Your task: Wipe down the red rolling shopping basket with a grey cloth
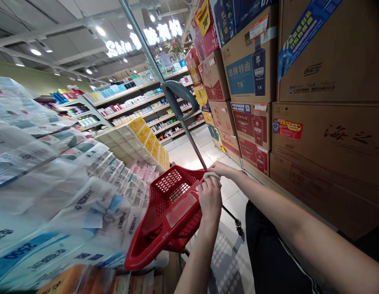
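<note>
1. Both hands meet at the far rim of a red plastic basket (172, 212): the left hand (210, 200) is curled with knuckles up, gripping the rim, and a pale cloth (211, 176) shows just above its fingers.
2. Lying flat, the right hand (221, 168) has its fingers on the same cloth, at the foot of the basket's metal pull handle (189, 136); whether it pinches the cloth or only presses it, I cannot tell.
3. One basket is in view, tilted steeply with its open mouth turned up and to the left. Its mesh walls and bottom show bare; nothing can be seen lying inside.
4. That basket leans against stacked packs of tissue paper (85, 192), its lower rim touching the wrapped bundles.
5. On the handle, one grey grip (180, 100) sits high above the basket, and the shaft runs on up out of frame.
6. To the right, cardboard cartons (327, 143) rise in a wall, close beside the right forearm.
7. Between tissue packs and cartons runs a narrow strip of tiled floor (189, 153), open toward the shelves (137, 102) at the back.
8. Two hands, one basket, one cloth.
</note>
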The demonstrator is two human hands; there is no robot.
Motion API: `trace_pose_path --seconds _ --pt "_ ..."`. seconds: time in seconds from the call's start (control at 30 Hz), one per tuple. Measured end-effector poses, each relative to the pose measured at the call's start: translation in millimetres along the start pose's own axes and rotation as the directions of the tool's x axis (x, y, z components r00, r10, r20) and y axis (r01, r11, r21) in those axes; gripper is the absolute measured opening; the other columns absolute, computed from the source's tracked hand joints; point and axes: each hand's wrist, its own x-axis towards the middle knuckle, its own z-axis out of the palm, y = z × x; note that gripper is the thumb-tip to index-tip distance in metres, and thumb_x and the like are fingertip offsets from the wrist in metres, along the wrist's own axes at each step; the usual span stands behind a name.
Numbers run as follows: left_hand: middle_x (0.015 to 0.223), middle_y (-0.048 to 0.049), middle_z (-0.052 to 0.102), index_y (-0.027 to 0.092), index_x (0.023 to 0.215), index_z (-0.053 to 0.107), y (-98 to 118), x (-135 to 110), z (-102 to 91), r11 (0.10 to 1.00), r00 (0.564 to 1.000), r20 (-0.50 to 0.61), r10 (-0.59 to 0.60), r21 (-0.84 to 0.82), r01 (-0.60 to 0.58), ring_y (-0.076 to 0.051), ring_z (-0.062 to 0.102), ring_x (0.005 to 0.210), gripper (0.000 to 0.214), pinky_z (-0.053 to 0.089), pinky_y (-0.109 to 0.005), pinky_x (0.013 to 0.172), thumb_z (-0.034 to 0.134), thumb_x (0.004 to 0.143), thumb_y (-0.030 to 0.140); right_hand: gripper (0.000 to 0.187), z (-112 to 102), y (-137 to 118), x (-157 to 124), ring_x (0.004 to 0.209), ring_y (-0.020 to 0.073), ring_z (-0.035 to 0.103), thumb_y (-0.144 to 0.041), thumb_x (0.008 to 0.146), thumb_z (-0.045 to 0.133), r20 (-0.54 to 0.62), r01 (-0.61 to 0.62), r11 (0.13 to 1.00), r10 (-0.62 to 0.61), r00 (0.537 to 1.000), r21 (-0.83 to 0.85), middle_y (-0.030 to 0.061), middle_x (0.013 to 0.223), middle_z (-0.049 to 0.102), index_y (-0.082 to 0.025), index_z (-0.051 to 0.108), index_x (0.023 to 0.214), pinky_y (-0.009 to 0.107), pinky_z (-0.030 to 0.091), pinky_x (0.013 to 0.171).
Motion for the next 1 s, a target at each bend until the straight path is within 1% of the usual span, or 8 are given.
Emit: trace_pose_path --seconds 0.2,0.33,0.47,0.67,0.77,0.83,0.93,1.0 --pt "0.137 -0.0195 0.04 0.008 0.138 0.035 -12.1 -48.0 -8.0 0.998 0.999 -0.015 0.046 -0.042 -0.047 -0.03 0.039 0.125 0.049 0.027 -0.047 0.107 0.031 0.089 0.011 0.024 26.5 -1.5 -3.6 0.042 0.0077 0.043 -0.035 0.071 0.068 0.134 -0.072 0.997 0.071 0.988 0.004 -0.0046 0.041 0.046 -0.013 0.061 0.065 0.019 0.035 0.042" --pt "0.116 -0.0218 0.055 0.004 0.131 0.042 -34.2 -52.3 -17.4 0.999 0.998 0.047 0.03 -0.017 -0.029 -0.03 0.051 0.109 0.044 0.033 -0.048 0.101 0.033 0.091 0.02 0.018 43.0 -3.6 -9.1 0.045 0.0081 0.046 -0.029 0.068 0.07 0.123 -0.061 0.998 0.064 0.99 -0.033 -0.0046 0.044 0.048 -0.012 0.063 0.068 0.02 0.038 0.045" --pt "0.096 -0.0161 0.061 0.007 0.121 0.051 -58.5 -57.0 -30.3 0.999 0.997 0.072 0.03 -0.016 -0.029 -0.028 0.056 0.098 0.044 0.03 -0.052 0.103 0.037 0.092 0.037 0.016 52.9 -6.3 -14.1 0.049 0.0092 0.049 -0.027 0.069 0.067 0.033 -0.05 0.997 0.052 0.998 -0.059 -0.0019 0.049 0.055 -0.012 0.065 0.068 0.02 0.038 0.048" --pt "0.138 -0.0184 0.042 0.008 0.135 0.038 -68.3 -90.1 -37.6 0.997 0.999 -0.021 0.024 0.07 -0.022 -0.03 0.029 0.135 0.047 0.014 -0.055 0.112 0.035 0.089 0.012 0.019 59.4 -0.5 -14.6 0.049 0.011 0.051 -0.031 0.073 0.062 -0.004 -0.062 0.994 0.063 0.998 0.091 0.0011 0.051 0.057 -0.013 0.062 0.068 0.022 0.04 0.05" --pt "0.133 -0.0224 0.046 0.002 0.13 0.043 -61.7 -80.6 -34.2 0.997 1.0 0.003 -0.004 0.074 0.004 -0.03 0.038 0.129 0.044 0.024 -0.051 0.11 0.037 0.088 0.013 0.022 61.0 2.9 -15.0 0.048 0.0106 0.049 -0.035 0.077 0.055 0.003 -0.075 0.986 0.076 0.997 0.149 0.0001 0.052 0.056 -0.015 0.059 0.068 0.022 0.039 0.05" --pt "0.114 -0.0229 0.059 0.001 0.12 0.05 -59.3 -60.8 -31.7 0.999 0.994 0.103 -0.022 0.051 0.016 -0.031 0.053 0.113 0.04 0.035 -0.048 0.1 0.042 0.09 0.025 0.021 61.7 3.8 -15.4 0.048 0.0103 0.048 -0.034 0.078 0.052 0.011 -0.084 0.982 0.084 0.996 0.169 -0.0009 0.052 0.055 -0.016 0.057 0.068 0.023 0.038 0.051" --pt "0.084 -0.0146 0.066 0.008 0.108 0.055 -61.9 -28.1 -28.7 0.999 0.954 0.299 -0.012 -0.045 0.026 -0.028 0.064 0.082 0.047 0.047 -0.041 0.077 0.045 0.087 0.049 0.018 62.1 3.7 -15.2 0.049 0.0107 0.047 -0.033 0.077 0.05 0.015 -0.1 0.973 0.099 0.995 0.206 -0.0015 0.052 0.054 -0.017 0.055 0.069 0.023 0.037 0.052" --pt "0.078 -0.0113 0.066 0.012 0.101 0.056 -64.4 -14.5 -26.8 0.995 0.931 0.365 0.012 -0.099 0.026 -0.027 0.065 0.075 0.049 0.047 -0.036 0.068 0.042 0.086 0.057 0.018 61.2 4.2 -15.1 0.05 0.0115 0.048 -0.033 0.078 0.048 0.012 -0.119 0.967 0.119 0.993 0.226 -0.0011 0.052 0.054 -0.018 0.055 0.071 0.024 0.036 0.053"
